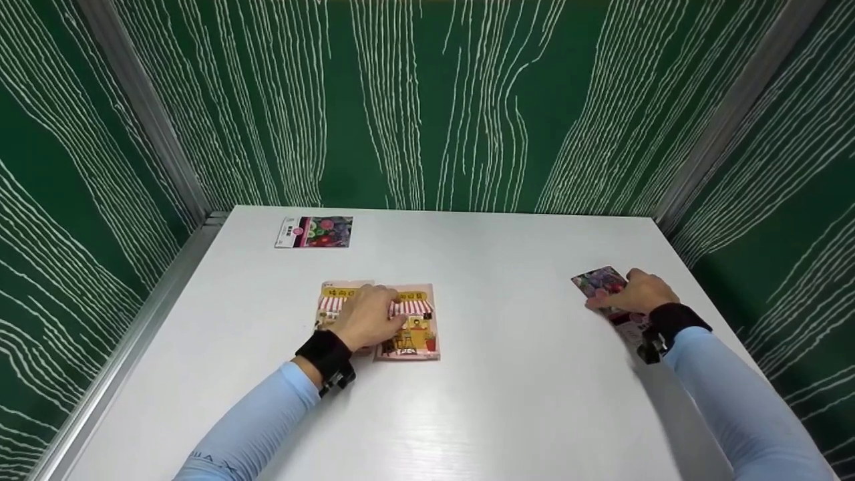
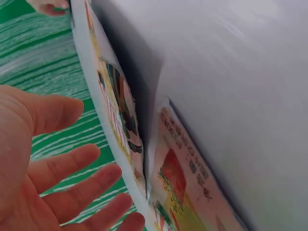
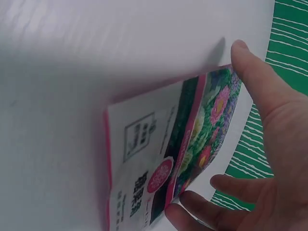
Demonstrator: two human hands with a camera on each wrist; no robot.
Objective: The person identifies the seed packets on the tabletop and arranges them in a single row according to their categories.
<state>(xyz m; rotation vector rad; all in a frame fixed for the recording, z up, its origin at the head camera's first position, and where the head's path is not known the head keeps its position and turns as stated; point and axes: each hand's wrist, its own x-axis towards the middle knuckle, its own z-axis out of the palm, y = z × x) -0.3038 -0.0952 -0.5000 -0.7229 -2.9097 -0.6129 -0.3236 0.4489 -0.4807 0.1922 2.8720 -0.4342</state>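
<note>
Two pink seed packets with striped awning pictures, a left one point(image 1: 334, 294) and a right one point(image 1: 421, 334), lie side by side on the white table. My left hand point(image 1: 369, 317) hovers low over them, covering much of the left packet. In the left wrist view its fingers point(image 2: 77, 185) are spread and relaxed, with nothing between them and the thumb. At the right, my right hand point(image 1: 644, 292) holds a flower seed packet point(image 1: 596, 280) by its edges. The right wrist view has the thumb point(image 3: 257, 72) on one long edge and fingertips on the opposite one.
Another flower seed packet point(image 1: 327, 232) lies flat near the table's back left corner. Green panels point(image 1: 427, 107) with white wavy lines stand behind the table point(image 1: 507, 401) and on both sides, joined by metal posts point(image 1: 143, 100).
</note>
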